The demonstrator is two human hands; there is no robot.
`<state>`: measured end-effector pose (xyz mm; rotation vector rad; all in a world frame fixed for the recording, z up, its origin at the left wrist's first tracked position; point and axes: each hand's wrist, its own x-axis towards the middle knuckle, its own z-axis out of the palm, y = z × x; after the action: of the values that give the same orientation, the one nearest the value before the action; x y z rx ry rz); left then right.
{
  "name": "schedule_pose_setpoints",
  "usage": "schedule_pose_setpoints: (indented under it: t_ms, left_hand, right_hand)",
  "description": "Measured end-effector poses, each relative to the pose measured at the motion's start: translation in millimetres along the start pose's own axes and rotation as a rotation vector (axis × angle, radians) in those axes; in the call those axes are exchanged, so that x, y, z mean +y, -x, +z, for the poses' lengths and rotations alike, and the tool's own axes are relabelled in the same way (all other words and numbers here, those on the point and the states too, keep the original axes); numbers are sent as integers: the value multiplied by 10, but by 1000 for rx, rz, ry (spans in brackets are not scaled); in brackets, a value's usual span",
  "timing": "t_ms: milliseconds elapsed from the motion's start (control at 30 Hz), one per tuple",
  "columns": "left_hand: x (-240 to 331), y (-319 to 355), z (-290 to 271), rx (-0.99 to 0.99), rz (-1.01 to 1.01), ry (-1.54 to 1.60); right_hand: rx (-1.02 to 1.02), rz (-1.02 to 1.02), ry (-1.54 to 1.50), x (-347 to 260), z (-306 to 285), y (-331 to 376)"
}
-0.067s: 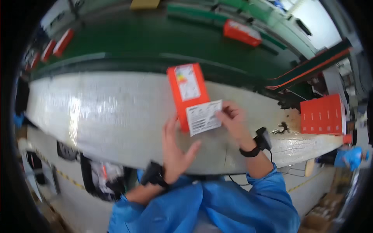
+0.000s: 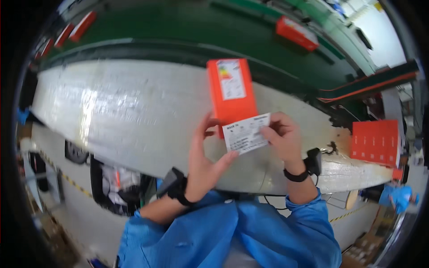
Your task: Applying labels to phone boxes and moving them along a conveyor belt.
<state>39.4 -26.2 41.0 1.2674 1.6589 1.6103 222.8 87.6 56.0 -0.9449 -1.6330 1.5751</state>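
A red box (image 2: 233, 107) with a white label and a coloured scale on its top lies near the far edge of the worktable. Over its near end, a white printed label (image 2: 246, 136) is held tilted. My right hand (image 2: 285, 137) pinches that label by its right edge, thumb on top. On the other side, my left hand (image 2: 206, 156) is open, with thumb and fingers spread. Its fingertips are beside the box's left side, and its thumb tip is at the label's lower edge. Whether those fingertips press on the box, I cannot tell.
A pale worktable (image 2: 134, 111) spans the view, bordered by a green conveyor (image 2: 165, 27) carrying red boxes. Another red box (image 2: 296, 33) lies on the conveyor at the far right. Upright red boxes (image 2: 374, 142) stand in a block at the table's right end. A person in blue (image 2: 397, 197) is beyond it.
The whole view has shifted slightly. My left thumb has come up to the label's lower edge, and my left fingers curve more towards the box. The right hand still holds the label.
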Motion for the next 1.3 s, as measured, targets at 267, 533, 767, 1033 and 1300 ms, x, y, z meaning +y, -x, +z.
schedule_pose_setpoints:
  t_ms: [267, 533, 767, 1033, 1300]
  left_hand:
    - [86, 91, -80, -247, -482, 377]
    - [86, 122, -31, -312, -377, 567]
    - [23, 195, -132, -240, -402, 399]
    - [109, 343, -618, -75, -14, 55]
    - [1243, 1783, -3710, 1357, -1, -472]
  right_hand:
    - [-30, -29, 3, -102, 246, 149]
    - [-358, 341, -364, -45, 29, 140]
    - [-152, 133, -197, 129, 279, 178]
    - [357, -327, 361, 238, -82, 380]
    - [767, -188, 31, 291, -706, -64]
